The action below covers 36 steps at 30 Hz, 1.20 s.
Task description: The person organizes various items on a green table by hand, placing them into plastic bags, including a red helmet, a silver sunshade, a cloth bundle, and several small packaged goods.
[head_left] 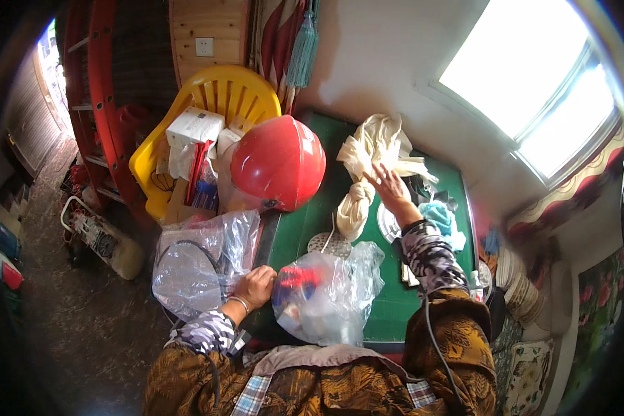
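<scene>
At the table's left edge, my left hand [255, 286] is closed, its fingers curled at the edge of a clear plastic bag [237, 232]. A round, dark-rimmed item [186, 272] shows through that plastic. My right hand [392, 191] reaches across the table with its fingers apart, touching a bunched cream cloth bag [378, 149] near the wall. Below it hangs a knotted cream bundle [355, 210]. Between my arms sits another clear plastic bag [340, 295] with red, blue and white things inside. A perforated metal skimmer [329, 244] lies just beyond it.
The green table [291, 236] also bears a red helmet [279, 163] and a light blue cloth [442, 223]. A yellow chair [222, 87] piled with boxes stands at the far left. Beyond it rises a red ladder [102, 90]. A bright window [527, 62] is at the right.
</scene>
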Available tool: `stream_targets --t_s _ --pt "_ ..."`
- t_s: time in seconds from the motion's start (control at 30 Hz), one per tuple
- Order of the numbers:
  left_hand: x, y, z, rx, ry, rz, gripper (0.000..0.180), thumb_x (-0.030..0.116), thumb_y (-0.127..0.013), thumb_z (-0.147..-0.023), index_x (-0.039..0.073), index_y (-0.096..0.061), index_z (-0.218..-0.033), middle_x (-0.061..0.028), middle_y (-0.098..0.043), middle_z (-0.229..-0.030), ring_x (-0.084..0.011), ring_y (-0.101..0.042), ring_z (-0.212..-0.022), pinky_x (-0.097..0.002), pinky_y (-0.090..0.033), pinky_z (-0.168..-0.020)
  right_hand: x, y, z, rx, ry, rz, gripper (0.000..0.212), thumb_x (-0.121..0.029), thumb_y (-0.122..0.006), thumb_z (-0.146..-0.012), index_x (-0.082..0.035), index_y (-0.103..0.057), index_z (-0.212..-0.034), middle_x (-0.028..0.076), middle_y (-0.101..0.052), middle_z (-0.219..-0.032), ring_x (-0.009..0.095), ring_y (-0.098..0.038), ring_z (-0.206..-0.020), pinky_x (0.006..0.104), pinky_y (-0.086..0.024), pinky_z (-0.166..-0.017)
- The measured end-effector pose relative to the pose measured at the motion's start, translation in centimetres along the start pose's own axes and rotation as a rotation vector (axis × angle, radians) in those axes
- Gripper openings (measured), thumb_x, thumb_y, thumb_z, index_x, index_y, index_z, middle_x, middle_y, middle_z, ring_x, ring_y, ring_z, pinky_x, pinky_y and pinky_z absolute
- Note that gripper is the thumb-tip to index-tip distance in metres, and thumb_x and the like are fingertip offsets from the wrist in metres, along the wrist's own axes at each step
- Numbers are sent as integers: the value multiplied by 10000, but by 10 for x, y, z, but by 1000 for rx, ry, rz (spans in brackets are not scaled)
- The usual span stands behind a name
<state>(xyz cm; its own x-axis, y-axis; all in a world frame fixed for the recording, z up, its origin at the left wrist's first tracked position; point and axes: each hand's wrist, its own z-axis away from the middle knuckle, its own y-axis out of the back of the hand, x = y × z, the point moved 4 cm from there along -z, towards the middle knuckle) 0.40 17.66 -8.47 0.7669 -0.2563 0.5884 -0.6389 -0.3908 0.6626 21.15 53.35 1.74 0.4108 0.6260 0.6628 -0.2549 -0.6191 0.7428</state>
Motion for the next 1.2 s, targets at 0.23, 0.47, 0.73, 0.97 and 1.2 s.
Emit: stream_targets --t_s 0.23,0.47,0.73,0.97,1.2 --pt "-5 -10 6 -28 8 28 112 56 -542 -791 61 -539 -903 -119 -586 -867 -329 -605 -826 -412 -505 -696 -5 -59 -36 62 79 -158 325 -213 -561 -808 -229 -617 -1127 36 -319 -1476 264 -222 -1398 464 -239 -1108" --pt "-2 -2 8 21 26 34 86 58 -537 -798 48 -560 -881 -132 -591 -873 -345 -606 -814 -411 -496 -695 179 100 16 836 -403 -72 540 -92 -625 -690 -62 -534 -1221 147 -532 -1254 310 -511 -1121 414 -381 -951" --pt "9 -15 -5 -42 -23 89 77 67 -542 -799 49 -556 -873 -129 -564 -853 -343 -592 -825 -421 -487 -716 321 224 233 410 -624 687 175 -110 -511 -877 -24 -595 -1004 82 -561 -711 235 -581 -637 375 -495 -578" --pt "-15 16 -27 -168 139 354 252 77 -555 -681 46 -589 -928 -159 -570 -1036 -278 -590 -788 -343 -504 -718 262 289 298 1229 -901 -1043 261 -160 -598 -833 -3 -602 -1042 58 -613 -984 165 -568 -904 313 -454 -787" --pt "149 135 -113 84 -150 538 789 334 -777 -736 34 -400 -1362 -143 -518 -1268 -234 -535 -1086 -347 -438 -916 194 350 317 1096 -927 -1227 244 -154 -562 -868 -12 -597 -1064 39 -607 -1021 148 -568 -928 281 -454 -821"
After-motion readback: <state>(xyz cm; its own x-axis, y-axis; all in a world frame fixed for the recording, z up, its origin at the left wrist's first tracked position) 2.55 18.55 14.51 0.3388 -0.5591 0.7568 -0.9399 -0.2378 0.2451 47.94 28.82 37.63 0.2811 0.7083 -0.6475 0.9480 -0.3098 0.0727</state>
